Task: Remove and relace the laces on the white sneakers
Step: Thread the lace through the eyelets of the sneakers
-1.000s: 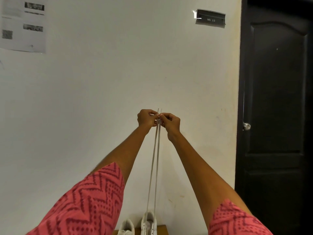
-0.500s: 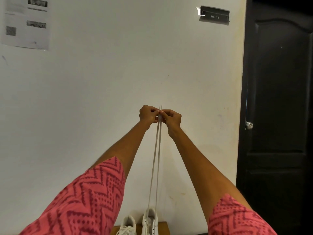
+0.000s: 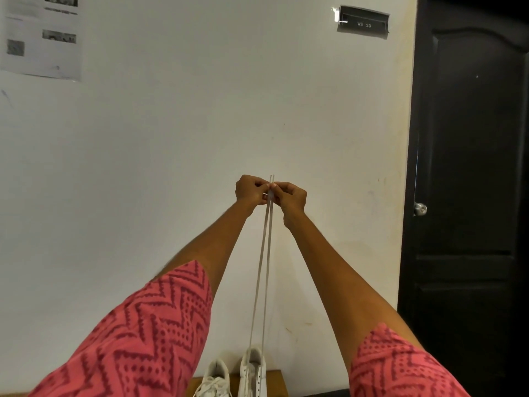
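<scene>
Two white sneakers stand at the bottom centre on a wooden table (image 3: pixel 274 382). The left sneaker (image 3: pixel 214 378) still carries its laces. From the right sneaker (image 3: pixel 253 373) two strands of white lace (image 3: pixel 262 270) run taut and nearly straight up to my raised hands. My left hand (image 3: pixel 250 190) and my right hand (image 3: pixel 289 196) meet in front of the wall, and each pinches the lace near its tips, held side by side. The short lace ends stick up just above my fingers.
A white wall fills the view ahead, with a printed sheet (image 3: pixel 40 38) at top left and a dark label plate (image 3: pixel 363 22) at top right. A black door (image 3: pixel 469 196) with a round knob (image 3: pixel 420 209) stands on the right.
My hands have kept their pinch on the lace ends and risen slightly. More of the two sneakers and the table shows at the bottom edge.
</scene>
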Demonstrator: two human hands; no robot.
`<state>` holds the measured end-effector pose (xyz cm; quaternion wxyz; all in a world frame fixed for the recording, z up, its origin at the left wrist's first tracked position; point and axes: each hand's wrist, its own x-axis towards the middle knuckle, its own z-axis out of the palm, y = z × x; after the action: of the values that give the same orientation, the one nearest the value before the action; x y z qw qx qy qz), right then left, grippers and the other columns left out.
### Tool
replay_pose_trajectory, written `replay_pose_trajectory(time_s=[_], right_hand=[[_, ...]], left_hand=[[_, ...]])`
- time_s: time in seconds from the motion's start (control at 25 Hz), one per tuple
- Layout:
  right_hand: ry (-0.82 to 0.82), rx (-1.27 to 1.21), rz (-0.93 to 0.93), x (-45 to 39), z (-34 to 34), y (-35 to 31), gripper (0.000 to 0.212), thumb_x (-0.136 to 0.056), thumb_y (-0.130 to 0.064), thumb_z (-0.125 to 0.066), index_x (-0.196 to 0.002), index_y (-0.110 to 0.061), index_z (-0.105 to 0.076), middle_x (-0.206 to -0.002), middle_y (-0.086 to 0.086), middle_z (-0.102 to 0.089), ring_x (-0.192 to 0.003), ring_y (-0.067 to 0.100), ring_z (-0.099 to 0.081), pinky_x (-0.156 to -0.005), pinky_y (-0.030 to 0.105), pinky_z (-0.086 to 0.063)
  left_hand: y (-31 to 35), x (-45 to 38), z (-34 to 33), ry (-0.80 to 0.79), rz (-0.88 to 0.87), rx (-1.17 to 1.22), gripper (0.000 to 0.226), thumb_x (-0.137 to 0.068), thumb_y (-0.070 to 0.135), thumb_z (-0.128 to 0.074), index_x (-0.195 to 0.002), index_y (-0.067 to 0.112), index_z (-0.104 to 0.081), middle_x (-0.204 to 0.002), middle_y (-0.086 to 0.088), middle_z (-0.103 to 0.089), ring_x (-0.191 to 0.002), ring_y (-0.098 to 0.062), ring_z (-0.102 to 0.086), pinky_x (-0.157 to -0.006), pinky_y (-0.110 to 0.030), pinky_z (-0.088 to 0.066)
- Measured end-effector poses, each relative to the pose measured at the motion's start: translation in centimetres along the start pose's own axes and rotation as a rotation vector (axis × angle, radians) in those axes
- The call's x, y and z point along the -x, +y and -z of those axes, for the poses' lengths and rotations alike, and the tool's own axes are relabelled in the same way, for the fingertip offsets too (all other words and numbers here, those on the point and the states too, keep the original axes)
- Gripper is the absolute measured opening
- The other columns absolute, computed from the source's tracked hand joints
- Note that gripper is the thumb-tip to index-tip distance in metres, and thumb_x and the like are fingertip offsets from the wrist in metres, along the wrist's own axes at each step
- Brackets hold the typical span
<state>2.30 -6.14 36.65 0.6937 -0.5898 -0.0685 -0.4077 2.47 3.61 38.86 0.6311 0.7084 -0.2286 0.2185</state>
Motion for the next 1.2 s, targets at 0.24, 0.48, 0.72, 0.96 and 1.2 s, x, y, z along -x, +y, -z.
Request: replay_pose_trajectory(time_s=[0.24, 0.48, 0.72, 0.96, 1.2], right_hand=[[-0.021, 0.003, -0.005, 0.5, 0.1, -0.1, 0.013, -0.085, 0.000, -0.065, -0.097, 0.005, -0.067, -0.082, 0.013, -0.067, -0.069, 0.021, -0.067, -0.070, 0.028, -0.059], [-0.023, 0.021, -0.063, 2.6, 0.2, 2.9, 0.011, -0.086, -0.001, -0.064, -0.096, 0.004, -0.067, -0.086, 0.016, -0.067, -0.073, 0.024, -0.067, -0.076, 0.033, -0.059], [-0.067, 0.072, -0.260, 7.8, 1.8, 13.2, 0.009, -0.085, -0.001, -0.065, -0.092, 0.004, -0.068, -0.079, 0.011, -0.067, -0.073, 0.023, -0.066, -0.074, 0.033, -0.058], [-0.057, 0.145, -0.510, 13.4, 6.5, 24.6, 0.004, -0.090, -0.004, -0.060, -0.088, -0.004, -0.063, -0.081, 0.009, -0.064, -0.078, 0.023, -0.063, -0.074, 0.033, -0.057], [-0.032, 0.391, -0.695, 19.9, 11.5, 35.3, 0.008, -0.089, -0.007, -0.060, -0.083, -0.008, -0.064, -0.075, 0.001, -0.061, -0.065, 0.013, -0.055, -0.056, 0.020, -0.048]], left_hand=[[-0.1, 0.6, 0.4, 0.001, 0.011, 0.014, 0.015, -0.087, -0.002, -0.061, -0.100, -0.006, -0.067, -0.101, -0.024, -0.067, -0.083, -0.037, -0.069, -0.073, -0.038, -0.059], [-2.9, 2.6, 0.6, 0.013, 0.055, -0.016, 0.015, -0.088, 0.000, -0.061, -0.100, -0.006, -0.067, -0.099, -0.022, -0.067, -0.083, -0.036, -0.069, -0.069, -0.032, -0.058], [-13.5, 6.8, 0.7, -0.030, 0.256, -0.035, 0.012, -0.087, -0.001, -0.061, -0.094, -0.007, -0.068, -0.096, -0.025, -0.068, -0.082, -0.039, -0.069, -0.075, -0.040, -0.058], [-26.0, 12.4, 0.5, -0.162, 0.481, -0.236, 0.012, -0.087, 0.003, -0.061, -0.091, -0.005, -0.069, -0.092, -0.021, -0.070, -0.075, -0.033, -0.069, -0.067, -0.034, -0.059], [-38.5, 18.5, 0.6, -0.636, 0.867, -0.660, 0.010, -0.084, 0.004, -0.062, -0.075, 0.003, -0.058, -0.066, -0.011, -0.062, -0.056, -0.017, -0.066, -0.058, -0.027, -0.057]])
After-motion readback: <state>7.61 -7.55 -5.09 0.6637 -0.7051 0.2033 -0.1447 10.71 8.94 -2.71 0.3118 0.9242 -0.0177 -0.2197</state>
